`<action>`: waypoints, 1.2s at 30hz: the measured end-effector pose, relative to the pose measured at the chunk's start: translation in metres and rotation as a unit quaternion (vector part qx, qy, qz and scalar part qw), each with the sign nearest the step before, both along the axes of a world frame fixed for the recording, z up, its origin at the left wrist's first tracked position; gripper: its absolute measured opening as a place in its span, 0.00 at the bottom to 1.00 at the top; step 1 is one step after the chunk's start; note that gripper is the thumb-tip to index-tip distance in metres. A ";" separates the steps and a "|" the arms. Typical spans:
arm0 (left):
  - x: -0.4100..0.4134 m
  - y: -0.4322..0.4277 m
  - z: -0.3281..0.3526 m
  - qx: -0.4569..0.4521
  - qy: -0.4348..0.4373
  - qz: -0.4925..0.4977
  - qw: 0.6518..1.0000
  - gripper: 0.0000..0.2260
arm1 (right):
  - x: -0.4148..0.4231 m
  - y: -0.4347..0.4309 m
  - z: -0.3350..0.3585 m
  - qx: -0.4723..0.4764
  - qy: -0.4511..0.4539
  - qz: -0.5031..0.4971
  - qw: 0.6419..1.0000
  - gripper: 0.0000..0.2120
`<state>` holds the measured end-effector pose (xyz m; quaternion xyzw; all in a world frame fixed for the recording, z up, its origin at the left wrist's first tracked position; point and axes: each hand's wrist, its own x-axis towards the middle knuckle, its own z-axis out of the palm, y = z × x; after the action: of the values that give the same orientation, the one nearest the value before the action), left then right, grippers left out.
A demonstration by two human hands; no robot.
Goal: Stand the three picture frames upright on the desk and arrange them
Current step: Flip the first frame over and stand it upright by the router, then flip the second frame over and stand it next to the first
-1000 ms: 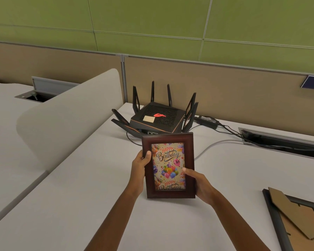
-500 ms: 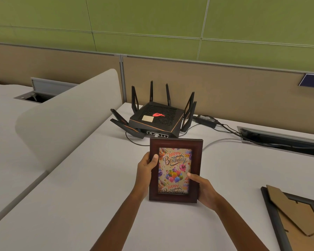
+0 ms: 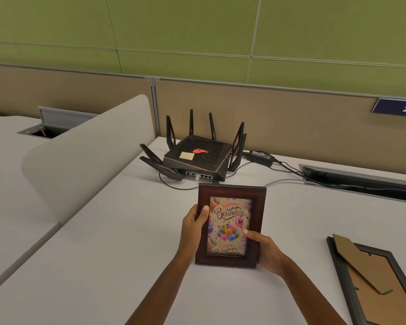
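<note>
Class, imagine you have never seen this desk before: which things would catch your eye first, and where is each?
First, the brown picture frame with its bright "Happy Birthday" balloon card, held upright mid-desk in the grip of the left hand and the right hand. Behind it sits a black router with spiky antennas and a red logo. At the right edge, a black frame lies face down.

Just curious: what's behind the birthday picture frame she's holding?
Behind the brown frame, held by the left hand and right hand, sits a black router with cables on the desk. The frame's back and stand are hidden.
</note>
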<state>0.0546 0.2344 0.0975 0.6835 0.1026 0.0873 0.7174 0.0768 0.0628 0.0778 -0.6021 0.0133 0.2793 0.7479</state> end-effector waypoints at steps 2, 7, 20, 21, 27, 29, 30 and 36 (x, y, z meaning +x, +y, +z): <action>-0.001 -0.002 0.000 0.024 -0.006 0.004 1.000 0.08 | -0.001 -0.002 0.000 -0.017 -0.010 0.021 1.000 0.07; -0.003 -0.009 -0.002 0.057 -0.023 0.033 0.998 0.09 | -0.004 -0.011 -0.004 -0.001 -0.031 0.056 0.998 0.19; -0.038 -0.060 -0.009 0.344 -0.182 0.200 0.899 0.22 | -0.037 -0.081 -0.016 -0.215 -0.156 0.047 0.963 0.25; -0.042 -0.068 -0.010 0.360 -0.193 0.182 0.894 0.23 | -0.040 -0.088 -0.017 -0.224 -0.166 0.039 0.959 0.24; -0.052 -0.126 -0.021 0.432 -0.203 0.104 0.872 0.22 | -0.056 -0.141 -0.016 -0.233 -0.208 -0.042 0.949 0.20; -0.054 -0.144 -0.026 0.439 -0.180 0.067 0.878 0.23 | -0.061 -0.159 -0.014 -0.248 -0.226 -0.073 0.939 0.19; -0.054 -0.153 -0.030 0.447 -0.167 0.043 0.878 0.23 | -0.063 -0.168 -0.014 -0.255 -0.233 -0.092 0.934 0.19; -0.059 -0.206 -0.054 0.476 -0.113 -0.063 0.870 0.27 | -0.074 -0.216 -0.012 -0.298 -0.256 -0.203 0.897 0.17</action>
<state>-0.0043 0.0284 0.0438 0.9328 -0.0760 0.1568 0.3154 0.0026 -0.1535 0.0658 -0.8318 0.0261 -0.0589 0.5513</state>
